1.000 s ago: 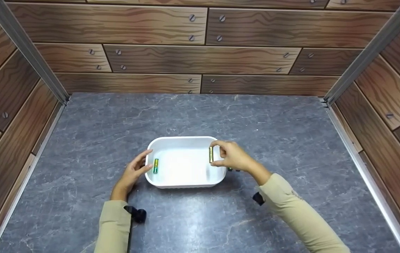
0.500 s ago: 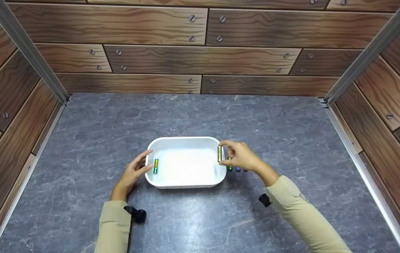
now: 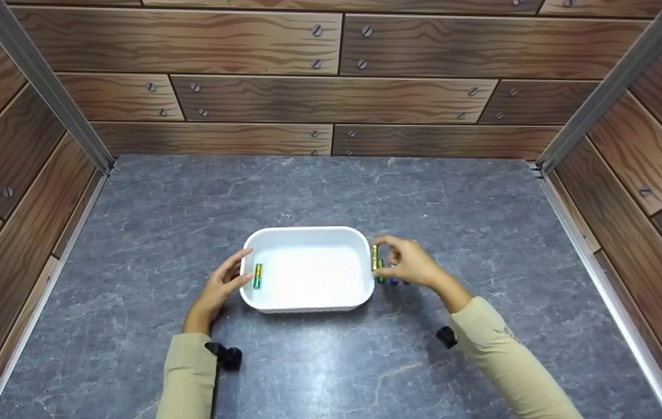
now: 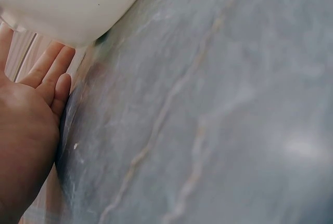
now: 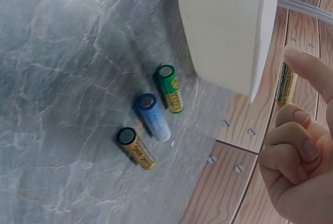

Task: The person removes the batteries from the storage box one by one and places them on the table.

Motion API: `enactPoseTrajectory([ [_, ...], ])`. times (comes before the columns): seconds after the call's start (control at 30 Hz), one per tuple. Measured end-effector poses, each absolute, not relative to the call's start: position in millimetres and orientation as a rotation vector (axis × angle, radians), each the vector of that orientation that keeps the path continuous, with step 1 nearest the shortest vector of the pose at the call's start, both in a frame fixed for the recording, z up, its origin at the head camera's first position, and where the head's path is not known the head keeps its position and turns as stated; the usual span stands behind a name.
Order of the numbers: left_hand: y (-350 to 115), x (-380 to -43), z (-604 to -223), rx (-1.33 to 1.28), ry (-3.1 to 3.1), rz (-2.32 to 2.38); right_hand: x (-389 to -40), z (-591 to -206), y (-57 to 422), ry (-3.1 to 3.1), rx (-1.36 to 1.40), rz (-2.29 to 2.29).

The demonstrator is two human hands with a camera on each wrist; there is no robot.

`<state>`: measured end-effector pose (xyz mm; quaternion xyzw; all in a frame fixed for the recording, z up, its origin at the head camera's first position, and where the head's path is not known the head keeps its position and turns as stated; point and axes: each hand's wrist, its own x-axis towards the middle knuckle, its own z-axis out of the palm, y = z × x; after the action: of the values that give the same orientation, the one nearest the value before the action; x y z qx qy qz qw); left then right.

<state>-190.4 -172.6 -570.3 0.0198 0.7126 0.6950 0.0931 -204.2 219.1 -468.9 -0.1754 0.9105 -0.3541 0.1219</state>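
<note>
A white rectangular tub point(image 3: 308, 309) stands on the grey table. Inside it, by the left wall, lies a green-and-yellow battery point(image 3: 257, 276). My left hand point(image 3: 217, 291) is at the tub's left end, thumb and index fingertips at the rim; in the left wrist view its fingers look straight against the outer wall. My right hand point(image 3: 415, 265) pinches a gold battery point(image 5: 286, 83) by its two ends between thumb and index finger, just outside the right rim. Below it on the table lie a green-and-yellow battery point(image 5: 169, 89), a blue battery point(image 5: 153, 117) and a black-and-gold battery point(image 5: 135, 148), side by side.
Wood-patterned panels point(image 3: 331, 96) enclose the grey marbled table point(image 3: 319, 192) at the back and sides. Metal rails point(image 3: 604, 291) run along the side edges. A black wrist camera point(image 3: 230, 356) is strapped at the left cuff, another camera point(image 3: 446, 336) at the right.
My right hand has moved right with the gold battery, from above the tub's right end to just outside its rim. The left hand and the tub have stayed in place.
</note>
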Motion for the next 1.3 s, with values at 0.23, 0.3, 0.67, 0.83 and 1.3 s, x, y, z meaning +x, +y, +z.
enactPoseTrajectory([
  [0.23,-172.7,-189.6,-569.5,0.049,2.111,2.046,-202.6,-474.6,228.5,2.673,-0.509,-1.037],
  [0.3,-172.7,-189.3,-568.5,0.047,2.115,2.036,-202.5,-476.7,231.2,2.679,-0.513,-1.041],
  [0.67,-172.2,-188.3,-566.6,0.039,2.113,2.049,-201.6,-490.0,241.2,2.682,-0.486,-1.024],
  [0.83,-172.1,-188.6,-567.0,0.033,2.113,2.050,-202.1,-496.9,246.7,2.700,-0.452,-1.009],
  [1.3,-173.0,-189.0,-568.1,0.032,2.107,2.035,-202.1,-512.6,264.0,2.694,-0.361,-0.978],
])
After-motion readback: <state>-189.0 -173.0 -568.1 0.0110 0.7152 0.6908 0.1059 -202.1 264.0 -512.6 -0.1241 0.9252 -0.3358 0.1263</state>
